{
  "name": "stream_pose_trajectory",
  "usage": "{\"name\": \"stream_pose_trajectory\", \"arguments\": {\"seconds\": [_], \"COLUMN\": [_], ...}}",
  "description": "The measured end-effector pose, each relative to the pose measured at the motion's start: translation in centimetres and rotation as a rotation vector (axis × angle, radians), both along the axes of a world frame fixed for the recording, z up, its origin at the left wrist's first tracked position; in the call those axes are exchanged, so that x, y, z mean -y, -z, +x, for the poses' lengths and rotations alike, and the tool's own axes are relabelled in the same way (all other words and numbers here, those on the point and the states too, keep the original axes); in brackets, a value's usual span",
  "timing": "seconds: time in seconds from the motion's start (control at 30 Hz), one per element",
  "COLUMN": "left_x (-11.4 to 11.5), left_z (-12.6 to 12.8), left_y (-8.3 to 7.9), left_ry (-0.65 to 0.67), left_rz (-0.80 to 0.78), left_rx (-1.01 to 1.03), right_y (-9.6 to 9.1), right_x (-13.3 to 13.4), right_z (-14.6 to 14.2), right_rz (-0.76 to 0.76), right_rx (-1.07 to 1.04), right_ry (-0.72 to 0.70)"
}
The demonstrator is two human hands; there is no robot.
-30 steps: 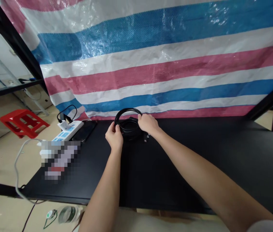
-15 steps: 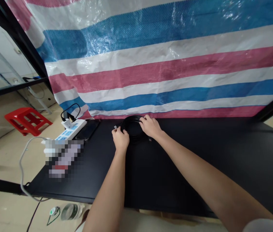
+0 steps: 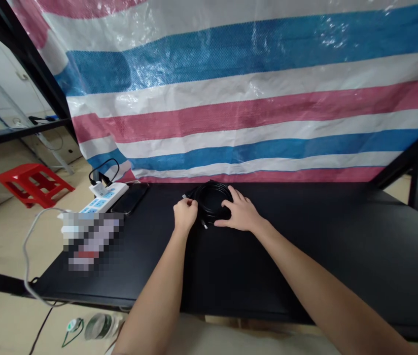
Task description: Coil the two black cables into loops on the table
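Note:
A coiled black cable (image 3: 212,217) lies on the black tabletop (image 3: 231,266) near its back edge. One light-coloured plug end (image 3: 184,196) sticks out at the coil's upper left, and another plug end (image 3: 205,225) lies at its lower front. My left hand (image 3: 186,214) is closed in a pinch on the left side of the coil. On the opposite side, my right hand (image 3: 244,212) rests against the loops with its thumb and fingers spread apart.
To the left are a white power strip (image 3: 107,197) with plugs, a dark phone (image 3: 131,198) and a blurred-out item (image 3: 96,241). A striped plastic sheet (image 3: 231,108) hangs behind the table. A red stool (image 3: 33,185) and a clear container (image 3: 100,325) are beyond its edges.
My right hand has shifted from the coil's upper right edge to its right side, and its fingers have spread. The coil has turned, bringing a plug end to the front. My left hand stays at the left.

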State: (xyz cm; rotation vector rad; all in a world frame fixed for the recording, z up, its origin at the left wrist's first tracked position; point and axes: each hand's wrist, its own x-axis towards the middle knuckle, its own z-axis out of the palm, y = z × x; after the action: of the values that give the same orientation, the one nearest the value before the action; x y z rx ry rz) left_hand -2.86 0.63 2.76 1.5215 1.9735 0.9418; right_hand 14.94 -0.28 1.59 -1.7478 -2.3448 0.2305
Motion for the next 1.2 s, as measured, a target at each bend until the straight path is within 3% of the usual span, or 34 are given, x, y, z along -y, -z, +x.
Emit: {"name": "stream_pose_trajectory", "arguments": {"seconds": [0.17, 0.37, 0.53, 0.87, 1.07, 1.2], "left_x": [0.0, -0.3, -0.4, -0.5, -0.4, -0.4], "left_z": [1.0, 1.0, 0.9, -0.2, 0.5, 0.9], "left_y": [0.5, 1.2, 1.3, 0.3, 0.2, 0.3], "left_ry": [0.214, 0.100, 0.096, -0.114, -0.110, -0.083], "left_rz": [0.030, 0.071, 0.085, 0.102, 0.113, 0.107], "left_rx": [0.176, 0.291, 0.321, 0.261, 0.226, 0.201], "right_y": [0.8, 1.0, 1.6, 1.3, 0.2, -0.2], "right_x": [0.5, 0.0, 0.0, 0.4, 0.5, 0.3], "right_z": [4.8, 10.3, 12.9, 15.0, 13.6, 13.5], "right_rz": [0.042, 0.034, 0.041, 0.044, 0.301, 0.437], "right_rx": [-0.075, -0.193, -0.246, -0.263, -0.432, -0.489], "right_ry": [0.091, 0.258, 0.382, 0.533, 0.642, 0.788]}}
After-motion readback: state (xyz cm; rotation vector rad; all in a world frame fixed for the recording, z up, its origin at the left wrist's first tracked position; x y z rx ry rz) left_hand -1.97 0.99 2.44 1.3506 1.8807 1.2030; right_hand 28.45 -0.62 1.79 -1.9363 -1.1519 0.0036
